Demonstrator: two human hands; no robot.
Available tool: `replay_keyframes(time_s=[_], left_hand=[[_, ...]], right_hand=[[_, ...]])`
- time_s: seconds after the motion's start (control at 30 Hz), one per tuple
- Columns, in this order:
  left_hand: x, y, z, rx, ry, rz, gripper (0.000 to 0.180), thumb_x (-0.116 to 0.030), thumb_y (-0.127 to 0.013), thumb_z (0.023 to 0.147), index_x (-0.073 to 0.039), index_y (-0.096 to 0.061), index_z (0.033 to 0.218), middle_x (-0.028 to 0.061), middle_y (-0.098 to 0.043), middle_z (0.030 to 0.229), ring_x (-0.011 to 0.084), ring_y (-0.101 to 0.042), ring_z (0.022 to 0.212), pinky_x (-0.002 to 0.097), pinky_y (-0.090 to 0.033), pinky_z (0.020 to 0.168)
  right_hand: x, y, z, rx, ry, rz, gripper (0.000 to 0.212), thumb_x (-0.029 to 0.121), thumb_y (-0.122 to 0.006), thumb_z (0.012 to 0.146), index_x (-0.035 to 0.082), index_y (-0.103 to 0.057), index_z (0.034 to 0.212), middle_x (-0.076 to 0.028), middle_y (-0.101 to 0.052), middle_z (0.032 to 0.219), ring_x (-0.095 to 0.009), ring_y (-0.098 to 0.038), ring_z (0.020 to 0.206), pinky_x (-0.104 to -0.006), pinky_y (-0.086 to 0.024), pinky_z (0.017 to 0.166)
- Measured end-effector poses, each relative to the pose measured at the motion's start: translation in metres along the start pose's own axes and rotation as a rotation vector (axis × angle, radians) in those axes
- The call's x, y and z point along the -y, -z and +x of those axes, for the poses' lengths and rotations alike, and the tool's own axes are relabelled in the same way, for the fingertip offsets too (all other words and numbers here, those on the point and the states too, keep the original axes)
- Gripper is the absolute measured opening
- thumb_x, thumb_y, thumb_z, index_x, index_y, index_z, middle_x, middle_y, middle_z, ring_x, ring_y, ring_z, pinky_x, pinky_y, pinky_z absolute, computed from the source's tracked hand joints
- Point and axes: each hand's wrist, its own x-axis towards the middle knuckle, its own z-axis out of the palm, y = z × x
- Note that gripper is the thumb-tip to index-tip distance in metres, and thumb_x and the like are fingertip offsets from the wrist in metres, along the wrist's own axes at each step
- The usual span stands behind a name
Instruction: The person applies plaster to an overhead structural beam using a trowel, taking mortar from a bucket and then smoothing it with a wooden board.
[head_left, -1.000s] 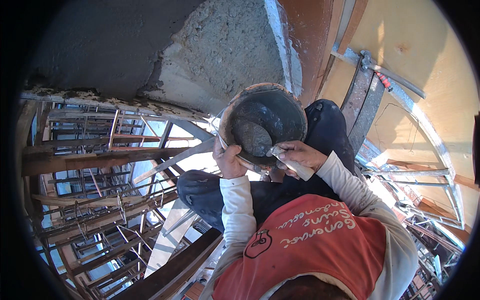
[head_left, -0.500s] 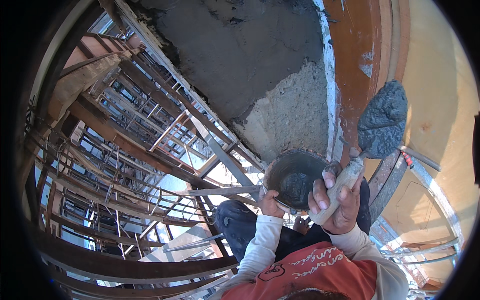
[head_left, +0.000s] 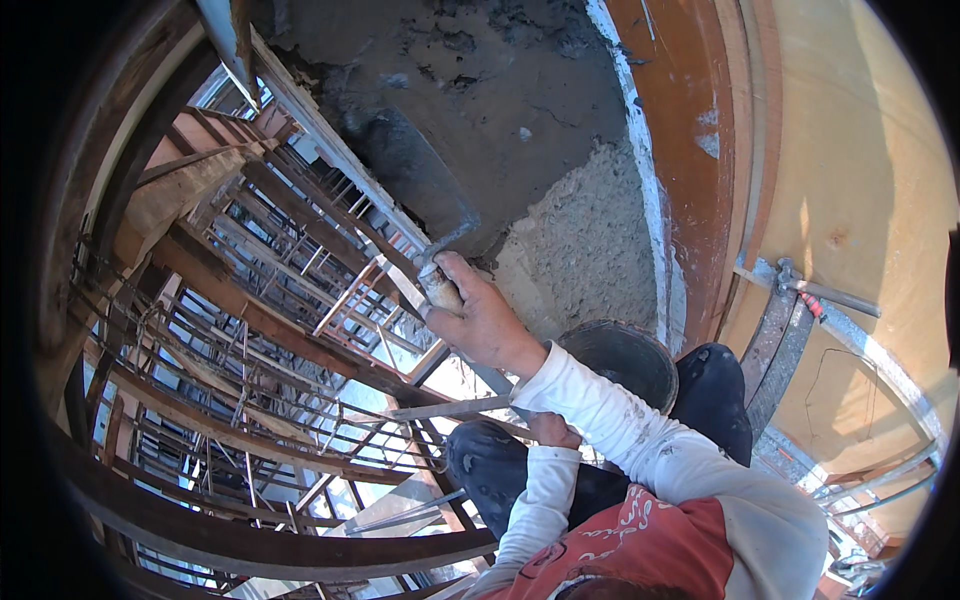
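My right hand [head_left: 485,315] is closed around the wooden handle of a trowel [head_left: 440,287], reaching out to the left. Its mortar-smeared blade lies against the wet grey mortar [head_left: 540,110] near the left edge of the surface. Below my right sleeve, my left hand [head_left: 553,430] is closed at the lower left side of a dark bucket [head_left: 635,360]; the sleeve hides its fingertips and part of the bucket. Rough, lighter mortar [head_left: 590,235] shows between the smooth wet area and the bucket.
Wooden beams and scaffolding poles [head_left: 270,310] fill the left side, with a drop between them. An orange-brown painted band [head_left: 670,150] and a yellow wall [head_left: 840,130] stand at right. A tool with a red grip [head_left: 812,303] is near the wall. My knees [head_left: 715,390] flank the bucket.
My right hand has swung from the right across to the left, bringing the loaded trowel down onto the mortar surface. My left hand stays low beside the bucket.
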Motion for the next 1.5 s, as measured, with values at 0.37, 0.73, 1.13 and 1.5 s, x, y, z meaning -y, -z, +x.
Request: replay_keyframes(time_s=[0.37,0.73,1.13,1.5], left_hand=[[-0.039,-0.045,-0.013,-0.119,0.235,-0.291,0.06,0.005,-0.05,0.069,0.003,-0.057,0.129,0.0139,-0.066,0.118,0.0287,-0.067,0.102,0.0398,-0.057,0.09],[-0.017,-0.035,-0.005,-0.092,0.205,-0.353,0.061,0.007,-0.051,0.067,0.001,-0.059,0.127,0.0126,-0.066,0.119,0.0296,-0.065,0.105,0.0402,-0.056,0.093],[-0.01,-0.033,-0.001,-0.095,0.193,-0.364,0.06,0.01,-0.049,0.069,0.002,-0.06,0.128,0.0135,-0.067,0.117,0.0288,-0.067,0.102,0.0395,-0.057,0.092],[-0.009,-0.036,0.0,-0.048,0.225,-0.378,0.062,0.013,-0.044,0.071,0.005,-0.057,0.132,0.0155,-0.066,0.12,0.0305,-0.068,0.106,0.0415,-0.058,0.094]], right_hand=[[0.031,0.15,-0.01,0.064,-0.019,-0.518,0.041,0.013,-0.067,0.09,-0.001,-0.058,0.128,-0.01,-0.065,0.088,-0.02,-0.066,0.081,-0.0351,-0.051,0.074],[0.066,0.155,0.131,0.46,0.339,-1.227,0.033,0.031,-0.07,0.09,0.008,-0.059,0.112,-0.016,-0.072,0.085,-0.036,-0.07,0.079,-0.0454,-0.054,0.072],[0.079,0.153,0.206,0.237,0.518,-1.167,0.028,0.032,-0.07,0.093,0.01,-0.063,0.109,-0.013,-0.07,0.076,-0.031,-0.071,0.072,-0.0434,-0.056,0.068],[0.087,0.185,0.216,0.733,0.905,-1.87,0.024,0.022,-0.076,0.083,0.024,-0.063,0.104,-0.002,-0.065,0.091,-0.022,-0.068,0.097,-0.0407,-0.057,0.086]])
